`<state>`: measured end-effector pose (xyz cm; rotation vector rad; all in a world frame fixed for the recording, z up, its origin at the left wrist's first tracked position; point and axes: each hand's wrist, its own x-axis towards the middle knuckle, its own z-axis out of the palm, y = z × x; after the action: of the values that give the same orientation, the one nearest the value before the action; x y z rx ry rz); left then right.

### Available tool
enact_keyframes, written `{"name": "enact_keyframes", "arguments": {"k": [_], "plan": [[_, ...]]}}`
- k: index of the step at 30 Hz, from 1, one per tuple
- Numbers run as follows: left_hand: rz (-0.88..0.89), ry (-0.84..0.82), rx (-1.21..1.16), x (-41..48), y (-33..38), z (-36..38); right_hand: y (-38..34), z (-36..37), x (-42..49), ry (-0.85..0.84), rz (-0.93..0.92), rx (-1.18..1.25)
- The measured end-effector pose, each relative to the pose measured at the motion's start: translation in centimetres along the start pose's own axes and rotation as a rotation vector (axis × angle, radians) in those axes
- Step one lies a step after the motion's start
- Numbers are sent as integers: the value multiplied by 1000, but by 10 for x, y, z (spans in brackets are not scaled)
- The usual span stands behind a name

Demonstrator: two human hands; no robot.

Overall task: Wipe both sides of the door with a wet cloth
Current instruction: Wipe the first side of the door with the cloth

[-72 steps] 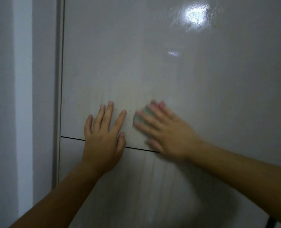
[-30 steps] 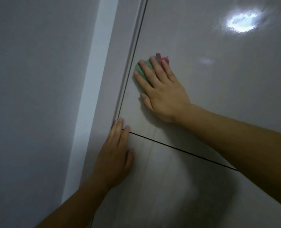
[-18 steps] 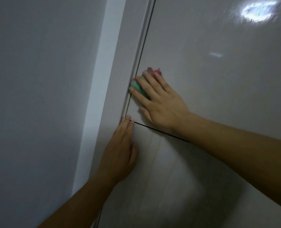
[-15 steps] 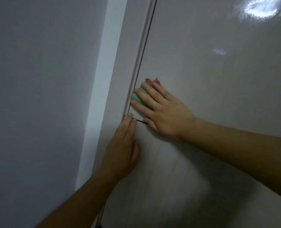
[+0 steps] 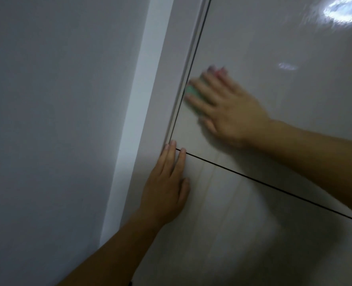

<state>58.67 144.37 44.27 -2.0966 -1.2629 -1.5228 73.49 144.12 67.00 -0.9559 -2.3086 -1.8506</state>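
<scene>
A glossy pale door point(image 5: 284, 58) fills the right of the head view, crossed by a thin dark groove. My right hand point(image 5: 226, 108) lies flat with spread straight fingers, pressing a green and pink cloth point(image 5: 192, 92) against the door near its left edge; most of the cloth is hidden under the fingers, and the hand is blurred. My left hand point(image 5: 167, 186) rests flat on the door lower down, its fingertips at the left end of the groove beside the frame.
The pale door frame point(image 5: 167, 69) runs diagonally along the door's left edge, with a grey wall point(image 5: 57, 120) to its left. A bright light reflection point(image 5: 344, 11) shows on the door at the top right.
My right hand slid the cloth down along the door's left edge, then back up away from the groove. My left hand moved left early on and has since stayed at the groove's end.
</scene>
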Motion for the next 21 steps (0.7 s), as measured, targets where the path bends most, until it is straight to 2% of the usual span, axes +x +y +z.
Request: {"name": "enact_keyframes", "arguments": {"k": [2,3,8,11,15,16,17,21], "plan": [[-11,9,11,0,0,6,12,-5,7,26,172,26],[-14,15,16,0,0,9,8,-4,5,35,184,24],[7,63,40,1,-2,18,-51,17,-72,-20,-130,55],[18,72,35,1,-2,19,-38,17,-88,-38,-216,28],[6,75,44,4,-1,20,-5,10,-66,70,189,34],[3,75,44,3,-1,21,-12,11,-70,83,222,52],[3,76,41,3,-1,22,-26,15,-81,82,188,62],[19,68,44,3,-3,20,-69,28,-137,-29,-130,82]]}}
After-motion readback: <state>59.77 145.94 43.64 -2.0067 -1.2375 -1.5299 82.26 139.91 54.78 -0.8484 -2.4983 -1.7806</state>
